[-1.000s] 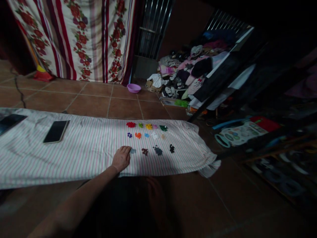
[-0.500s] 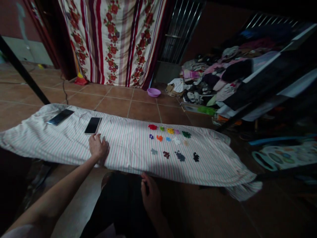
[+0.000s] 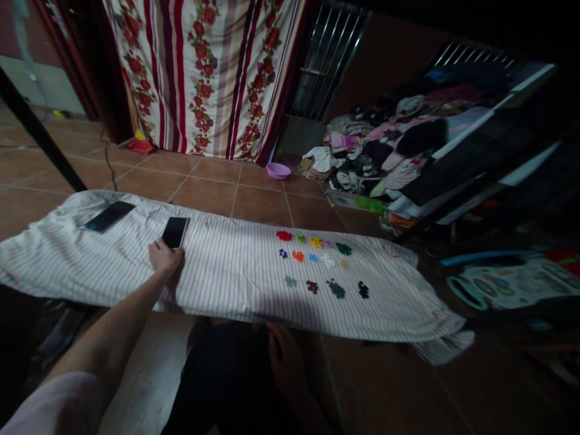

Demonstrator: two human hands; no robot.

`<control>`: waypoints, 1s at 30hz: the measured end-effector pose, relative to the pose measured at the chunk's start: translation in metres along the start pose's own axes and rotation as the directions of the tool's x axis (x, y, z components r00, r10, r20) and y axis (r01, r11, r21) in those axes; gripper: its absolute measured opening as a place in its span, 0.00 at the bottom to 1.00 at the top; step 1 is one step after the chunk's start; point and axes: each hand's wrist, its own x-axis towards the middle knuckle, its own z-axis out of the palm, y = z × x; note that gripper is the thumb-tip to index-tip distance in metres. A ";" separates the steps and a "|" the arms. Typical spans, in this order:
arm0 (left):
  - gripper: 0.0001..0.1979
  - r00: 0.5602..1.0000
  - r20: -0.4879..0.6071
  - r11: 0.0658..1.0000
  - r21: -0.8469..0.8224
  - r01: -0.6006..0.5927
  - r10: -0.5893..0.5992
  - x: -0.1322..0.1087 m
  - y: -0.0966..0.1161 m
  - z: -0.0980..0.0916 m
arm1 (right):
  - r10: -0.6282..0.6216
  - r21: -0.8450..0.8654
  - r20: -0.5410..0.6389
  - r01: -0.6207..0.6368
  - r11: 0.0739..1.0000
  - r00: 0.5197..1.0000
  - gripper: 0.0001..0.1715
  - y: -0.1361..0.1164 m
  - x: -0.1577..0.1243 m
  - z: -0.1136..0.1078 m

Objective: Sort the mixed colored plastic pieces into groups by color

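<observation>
My left hand (image 3: 165, 257) reaches over the striped cloth (image 3: 217, 260) and grips the near end of a smartphone (image 3: 176, 231), its fingers along the left side and thumb at the right. The phone has a dark screen and a pale edge. Farther left lies a second dark phone (image 3: 109, 216). In dim light, my right hand (image 3: 286, 359) rests by my dark-clothed leg below the cloth's front edge, fingers loosely bent and a gap between them; I see nothing in it. Small coloured piles, including red pieces (image 3: 284, 235), orange pieces (image 3: 298, 257) and black pieces (image 3: 363, 290), lie on the cloth's right half.
A purple basin (image 3: 278, 171) stands on the tiled floor beyond the cloth. Behind it hangs a floral curtain (image 3: 217, 78). A large heap of clothes (image 3: 380, 139) fills the back right. A dark pole (image 3: 40, 130) slants down at the left.
My left hand has moved left and up onto the phone's near end, and the phone sits slightly farther right. My right hand stays low by my leg. The view has shifted a little.
</observation>
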 end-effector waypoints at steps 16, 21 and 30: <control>0.36 0.998 0.058 0.982 0.191 0.002 -0.014 0.011 0.018 -0.001 | -0.041 0.004 0.034 0.041 0.999 0.999 0.19 -0.004 0.011 0.015; 0.36 0.995 0.086 0.981 0.194 0.025 -0.043 0.003 0.022 -0.011 | -0.049 0.030 0.038 0.048 0.998 0.998 0.19 -0.005 0.012 0.018; 0.47 0.961 0.276 1.000 0.028 0.013 -0.020 -0.058 0.030 -0.031 | -0.040 0.070 0.027 0.038 0.997 0.999 0.18 -0.010 0.011 0.015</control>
